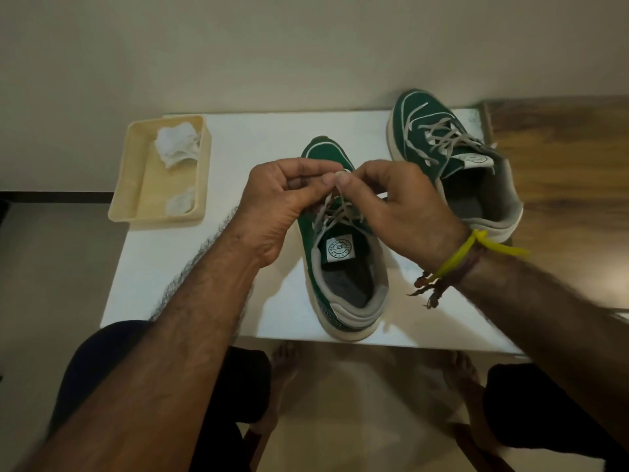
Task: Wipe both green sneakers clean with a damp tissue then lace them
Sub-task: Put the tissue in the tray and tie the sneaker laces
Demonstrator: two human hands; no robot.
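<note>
A green sneaker [343, 284] with a grey collar stands in the middle of the white table [204, 267], toe pointing away from me. Its grey lace [337, 212] crosses the eyelets under my hands. My left hand [286, 206] and my right hand [394, 206] meet above the front of the lacing, thumbs and fingertips pinched together on the lace. The second green sneaker [452, 158] lies at the back right corner, laced, with loose lace ends across its upper.
A cream plastic tray [136, 185] at the table's back left holds two crumpled white tissues [177, 144]. A wooden surface [561, 148] adjoins the table on the right. My knees and bare feet show below the near table edge.
</note>
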